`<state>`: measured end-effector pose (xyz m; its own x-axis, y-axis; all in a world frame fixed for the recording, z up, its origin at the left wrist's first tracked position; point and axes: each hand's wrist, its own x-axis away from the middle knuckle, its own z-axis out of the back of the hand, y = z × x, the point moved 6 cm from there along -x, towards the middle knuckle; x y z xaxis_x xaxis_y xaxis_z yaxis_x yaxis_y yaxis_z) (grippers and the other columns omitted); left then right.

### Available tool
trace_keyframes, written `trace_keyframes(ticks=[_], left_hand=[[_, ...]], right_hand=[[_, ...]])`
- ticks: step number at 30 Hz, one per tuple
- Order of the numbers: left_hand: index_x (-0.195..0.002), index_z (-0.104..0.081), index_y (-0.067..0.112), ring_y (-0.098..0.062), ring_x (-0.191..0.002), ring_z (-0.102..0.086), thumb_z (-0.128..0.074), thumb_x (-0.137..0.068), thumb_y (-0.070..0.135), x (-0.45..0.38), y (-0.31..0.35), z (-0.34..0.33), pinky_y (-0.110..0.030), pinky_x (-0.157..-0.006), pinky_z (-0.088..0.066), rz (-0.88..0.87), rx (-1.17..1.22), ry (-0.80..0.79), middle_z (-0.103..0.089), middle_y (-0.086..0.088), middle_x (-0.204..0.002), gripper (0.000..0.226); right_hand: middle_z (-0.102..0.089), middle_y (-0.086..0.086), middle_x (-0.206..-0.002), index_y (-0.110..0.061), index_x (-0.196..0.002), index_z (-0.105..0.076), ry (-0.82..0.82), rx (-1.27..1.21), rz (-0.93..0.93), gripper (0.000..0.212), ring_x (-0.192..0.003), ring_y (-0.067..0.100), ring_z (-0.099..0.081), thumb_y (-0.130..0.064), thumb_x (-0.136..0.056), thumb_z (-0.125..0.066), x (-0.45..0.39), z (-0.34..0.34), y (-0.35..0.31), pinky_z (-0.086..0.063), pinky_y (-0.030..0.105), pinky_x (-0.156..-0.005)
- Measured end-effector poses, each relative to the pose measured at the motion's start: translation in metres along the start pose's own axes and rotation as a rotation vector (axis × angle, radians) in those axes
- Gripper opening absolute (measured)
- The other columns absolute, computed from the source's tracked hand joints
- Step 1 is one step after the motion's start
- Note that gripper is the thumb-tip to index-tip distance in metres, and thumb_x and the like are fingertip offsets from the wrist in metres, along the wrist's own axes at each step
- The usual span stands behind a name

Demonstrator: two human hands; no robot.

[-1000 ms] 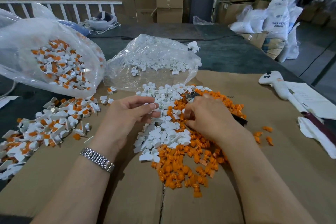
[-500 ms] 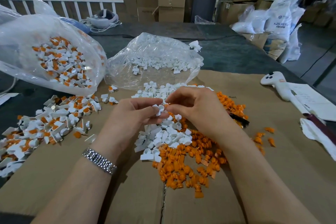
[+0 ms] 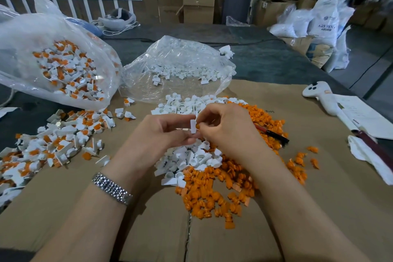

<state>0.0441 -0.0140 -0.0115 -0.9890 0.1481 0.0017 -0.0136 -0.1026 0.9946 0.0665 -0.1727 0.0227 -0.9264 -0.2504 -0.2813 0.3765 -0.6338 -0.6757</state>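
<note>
Above the desk's middle, a small white plastic cap (image 3: 193,126) is being pinched by the left hand (image 3: 161,134), a small orange plastic plug (image 3: 197,126) by the right hand (image 3: 227,132). Flat brown cardboard (image 3: 127,229) is being left open along the near edge.

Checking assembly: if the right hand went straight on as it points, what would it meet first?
Likely the white plastic cap the left hand pinches; the orange plug in the right hand nearly touches it.
</note>
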Motion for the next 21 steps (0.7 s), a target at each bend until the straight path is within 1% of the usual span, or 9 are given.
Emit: trace_keyframes(ticks=[2,5,8,11,15,17,18,20,21], left_hand=[[-0.120,-0.074,0.017,-0.021,-0.101,-0.077,-0.066,-0.095,0.000,0.000,0.002,0.000,-0.024,-0.090,-0.058,-0.006,0.041,-0.012,-0.080,-0.007,-0.103,0.031],[-0.110,-0.079,0.013,-0.025,-0.096,-0.078,-0.073,-0.087,0.007,0.000,0.006,0.003,-0.025,-0.084,-0.061,-0.047,0.073,0.035,-0.080,-0.011,-0.098,0.025],[-0.101,-0.081,0.015,-0.027,-0.089,-0.078,-0.078,-0.079,0.016,0.002,0.008,0.005,-0.026,-0.080,-0.062,-0.085,0.065,0.092,-0.080,-0.012,-0.093,0.022],[-0.099,-0.081,0.016,-0.028,-0.089,-0.078,-0.079,-0.082,0.015,0.004,0.007,0.004,-0.029,-0.080,-0.063,-0.114,0.080,0.145,-0.080,-0.012,-0.093,0.017],[-0.098,-0.081,0.011,-0.032,-0.096,-0.077,-0.077,-0.079,0.011,0.001,0.007,0.005,-0.022,-0.073,-0.060,-0.091,0.309,0.151,-0.078,-0.017,-0.101,0.020],[-0.095,-0.082,0.010,-0.033,-0.099,-0.076,-0.076,-0.076,0.010,0.000,0.006,0.006,-0.022,-0.071,-0.060,-0.076,0.384,0.138,-0.078,-0.019,-0.104,0.020],[-0.095,-0.082,0.010,-0.033,-0.099,-0.076,-0.076,-0.075,0.009,0.000,0.006,0.006,-0.022,-0.072,-0.060,-0.074,0.405,0.136,-0.078,-0.019,-0.104,0.020],[-0.095,-0.082,0.007,-0.033,-0.099,-0.076,-0.077,-0.077,0.006,0.000,0.005,0.006,-0.022,-0.074,-0.060,-0.076,0.428,0.140,-0.077,-0.021,-0.104,0.019],[-0.095,-0.081,0.006,-0.033,-0.100,-0.076,-0.077,-0.078,0.005,0.001,0.005,0.005,-0.023,-0.076,-0.060,-0.078,0.436,0.141,-0.077,-0.022,-0.104,0.018]], right_hand=[[-0.072,-0.009,-0.081,-0.021,-0.090,-0.077,-0.004,-0.045,-0.022,0.014,-0.075,0.005,-0.068,-0.010,-0.087,-0.068,0.000,0.002,0.001,-0.058,0.024,-0.072],[-0.072,-0.008,-0.079,-0.022,-0.088,-0.076,-0.021,-0.123,-0.051,0.012,-0.069,0.002,-0.067,-0.012,-0.086,-0.071,0.001,0.005,0.001,-0.051,0.013,-0.061],[-0.074,-0.003,-0.077,-0.018,-0.089,-0.074,-0.039,-0.271,-0.122,0.009,-0.067,0.003,-0.069,-0.011,-0.085,-0.074,0.003,0.005,0.002,-0.049,0.013,-0.055],[-0.076,0.002,-0.079,-0.014,-0.094,-0.074,-0.040,-0.381,-0.160,0.009,-0.069,0.006,-0.072,-0.008,-0.087,-0.072,0.005,0.005,0.001,-0.058,0.022,-0.065],[-0.075,0.003,-0.094,-0.016,-0.107,-0.075,-0.093,-0.487,-0.089,0.019,-0.080,0.006,-0.073,-0.012,-0.089,-0.076,0.007,0.011,-0.007,-0.055,0.013,-0.071],[-0.074,0.002,-0.096,-0.017,-0.111,-0.074,-0.092,-0.445,-0.031,0.022,-0.077,0.001,-0.070,-0.012,-0.089,-0.076,0.007,0.013,-0.012,-0.054,0.012,-0.067],[-0.074,0.000,-0.096,-0.017,-0.111,-0.074,-0.072,-0.393,-0.001,0.023,-0.076,-0.001,-0.069,-0.012,-0.089,-0.076,0.007,0.014,-0.014,-0.055,0.015,-0.068],[-0.073,-0.006,-0.097,-0.020,-0.112,-0.074,-0.028,-0.260,0.060,0.023,-0.086,0.001,-0.069,-0.014,-0.090,-0.075,0.007,0.013,-0.018,-0.058,0.025,-0.079],[-0.073,-0.007,-0.098,-0.021,-0.112,-0.075,-0.012,-0.217,0.085,0.022,-0.090,0.002,-0.068,-0.014,-0.091,-0.074,0.007,0.013,-0.019,-0.057,0.027,-0.085]])
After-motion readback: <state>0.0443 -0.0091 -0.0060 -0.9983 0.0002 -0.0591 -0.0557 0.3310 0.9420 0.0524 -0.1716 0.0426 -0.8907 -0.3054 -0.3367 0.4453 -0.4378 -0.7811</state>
